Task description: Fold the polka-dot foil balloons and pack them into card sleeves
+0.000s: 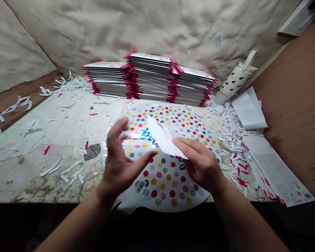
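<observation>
My right hand [199, 157] grips the edge of a folded white paper piece [162, 138], which has a bit of pink at its lower edge. To the left of it my left hand [120, 157] is raised with thumb and fingers spread, holding nothing. Both hands are above a round white mat with coloured dots [170, 194] and blue script lettering, partly hidden by the hands and paper. A barcode shows near the mat's lower left.
Three stacks of pink-edged white folded pieces [152, 80] stand at the back. A heart-patterned tumbler [235, 82] leans at the right, near paper scraps [228, 129] and fanned printed sheets [280, 171]. More scraps [73, 171] lie at left.
</observation>
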### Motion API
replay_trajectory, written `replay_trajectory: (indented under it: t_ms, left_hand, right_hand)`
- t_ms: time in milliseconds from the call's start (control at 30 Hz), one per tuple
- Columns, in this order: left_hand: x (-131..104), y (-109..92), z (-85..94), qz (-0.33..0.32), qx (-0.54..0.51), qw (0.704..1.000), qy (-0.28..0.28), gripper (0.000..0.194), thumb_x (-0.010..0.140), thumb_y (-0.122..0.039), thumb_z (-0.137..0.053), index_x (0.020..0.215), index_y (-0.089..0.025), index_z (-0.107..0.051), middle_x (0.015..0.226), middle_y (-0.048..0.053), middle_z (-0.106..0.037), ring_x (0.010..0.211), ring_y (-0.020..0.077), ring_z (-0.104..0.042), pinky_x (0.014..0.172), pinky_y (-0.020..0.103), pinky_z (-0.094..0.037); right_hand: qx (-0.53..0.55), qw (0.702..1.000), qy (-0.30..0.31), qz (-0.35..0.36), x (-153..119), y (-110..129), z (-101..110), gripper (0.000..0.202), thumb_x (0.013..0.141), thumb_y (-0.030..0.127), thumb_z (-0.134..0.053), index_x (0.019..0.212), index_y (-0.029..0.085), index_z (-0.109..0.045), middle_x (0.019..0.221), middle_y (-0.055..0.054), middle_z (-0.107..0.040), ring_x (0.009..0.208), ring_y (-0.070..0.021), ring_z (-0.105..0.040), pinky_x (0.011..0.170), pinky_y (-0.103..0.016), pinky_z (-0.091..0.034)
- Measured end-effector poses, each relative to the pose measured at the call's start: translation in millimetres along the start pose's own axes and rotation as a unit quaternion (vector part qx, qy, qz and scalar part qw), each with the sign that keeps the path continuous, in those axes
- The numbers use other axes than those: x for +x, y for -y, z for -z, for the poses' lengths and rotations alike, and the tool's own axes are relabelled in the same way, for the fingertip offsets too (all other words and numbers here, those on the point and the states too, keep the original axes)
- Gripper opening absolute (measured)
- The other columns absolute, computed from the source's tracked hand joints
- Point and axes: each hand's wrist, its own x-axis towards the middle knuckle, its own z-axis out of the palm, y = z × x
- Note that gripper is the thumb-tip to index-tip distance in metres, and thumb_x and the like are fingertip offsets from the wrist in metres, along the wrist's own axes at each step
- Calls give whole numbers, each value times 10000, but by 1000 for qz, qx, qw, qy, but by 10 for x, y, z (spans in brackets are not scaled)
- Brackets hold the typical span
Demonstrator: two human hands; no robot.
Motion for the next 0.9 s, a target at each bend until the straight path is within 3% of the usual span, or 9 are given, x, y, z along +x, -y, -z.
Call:
replay_trajectory:
  t_ms: [67, 133, 233, 433, 533, 633, 733, 800, 900]
  left_hand:
    - [65, 131, 139, -128, 80, 987, 49, 788, 728, -275, -683, 1384, -269, -246, 1423, 112, -332, 1248, 289, -394, 989, 444, -394]
    - [30, 237, 214, -233, 133, 950, 158, 522, 822, -164, -552, 1312, -259, -399, 1267, 88, -535, 1138, 235, -520, 942, 396, -448]
    - [-208, 335, 198, -316, 211, 895, 235, 288, 843, -113, -484, 1108, -168, -582, 1023, 91, -671, 973, 222, -615, 853, 366, -508]
    - [-542, 389, 45, -263, 259, 857, 360, 262, 859, -249, -478, 1015, -83, -608, 1198, 172, -566, 1105, 284, -517, 928, 402, -456]
    - [-429, 366, -19, -217, 226, 864, 394, 298, 852, -324, -485, 1032, -116, -598, 1159, 136, -587, 1048, 295, -519, 898, 440, -442]
    - [-257, 330, -111, -115, 188, 884, 413, 226, 886, -283, -422, 879, -173, -619, 955, 65, -638, 893, 211, -555, 813, 357, -458]
    - [-133, 321, -229, 6, 239, 892, 385, 144, 856, -284, -477, 872, -176, -571, 879, 50, -600, 814, 193, -552, 717, 312, -460]
    - [-79, 346, -291, 33, 304, 883, 355, 180, 820, -328, -528, 895, -165, -544, 888, 69, -573, 820, 223, -543, 709, 339, -451]
    - [-20, 401, -298, 36, 320, 871, 371, 198, 813, -352, -527, 854, -160, -545, 841, 76, -563, 791, 241, -543, 685, 353, -446]
  right_hand:
    - [44, 998, -24, 30, -25, -142, -17, 383, 824, 106, -463, 1186, 193, -554, 1115, -104, -599, 1040, -206, -559, 876, -372, -481]
    - [44, 998, -11, 52, -119, -219, -65, 376, 832, 157, -488, 1204, 170, -540, 1066, -116, -616, 1001, -220, -572, 833, -389, -495]
    - [10, 992, 59, 108, -363, -184, -193, 336, 847, 172, -469, 1164, 99, -553, 1037, -144, -646, 1019, -255, -572, 844, -430, -491]
    - [-56, 978, 187, 67, -710, -25, -311, 297, 866, 166, -465, 1127, 66, -565, 1140, -182, -599, 1110, -279, -523, 892, -415, -474]
    - [-12, 982, 187, -10, -641, -47, -303, 213, 867, 161, -444, 978, 116, -620, 1005, -136, -629, 970, -232, -573, 815, -360, -494]
    - [38, 964, 224, -139, -464, -121, -308, 209, 878, 220, -449, 755, 175, -612, 803, -60, -621, 791, -176, -572, 733, -324, -489]
    - [4, 942, 243, -230, -301, -193, -316, 101, 836, 220, -516, 786, 179, -594, 794, -49, -613, 769, -180, -568, 703, -327, -492]
    - [-60, 947, 230, -215, -247, -204, -315, 145, 805, 225, -556, 937, 175, -592, 953, -90, -614, 906, -232, -562, 771, -388, -485]
    - [-96, 955, 271, -78, -232, -154, -316, 343, 801, 204, -549, 1144, 198, -541, 1218, -127, -538, 1136, -291, -478, 869, -449, -455]
